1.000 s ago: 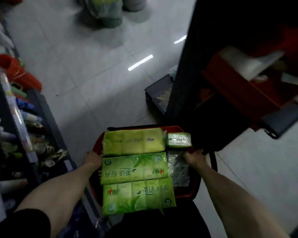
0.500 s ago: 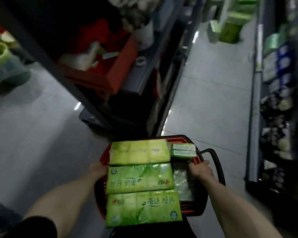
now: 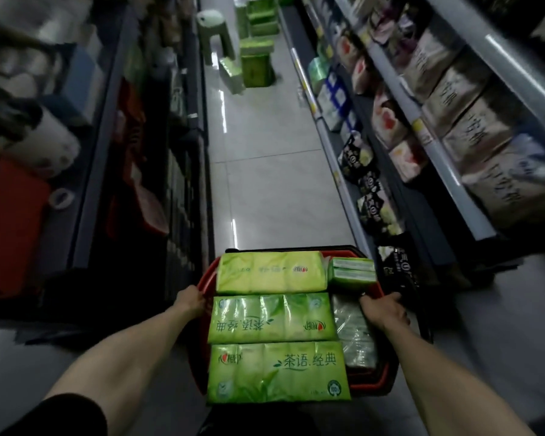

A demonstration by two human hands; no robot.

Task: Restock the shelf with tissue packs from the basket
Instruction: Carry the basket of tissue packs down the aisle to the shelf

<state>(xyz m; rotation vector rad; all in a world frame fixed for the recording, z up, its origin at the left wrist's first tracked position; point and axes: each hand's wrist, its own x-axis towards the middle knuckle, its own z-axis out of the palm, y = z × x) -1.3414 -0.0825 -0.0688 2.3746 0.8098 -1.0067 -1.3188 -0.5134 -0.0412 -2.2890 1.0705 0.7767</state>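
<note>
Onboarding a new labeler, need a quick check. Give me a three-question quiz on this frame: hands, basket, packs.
1. True or false: the left hand and right hand both grip the red basket at its rim.
2. How many large green tissue packs lie across the top of the basket? A two, B three, C five.
3. Fill in: the small green pack sits at the basket's far ___ corner.
Key: 1 true; 2 B; 3 right.
</note>
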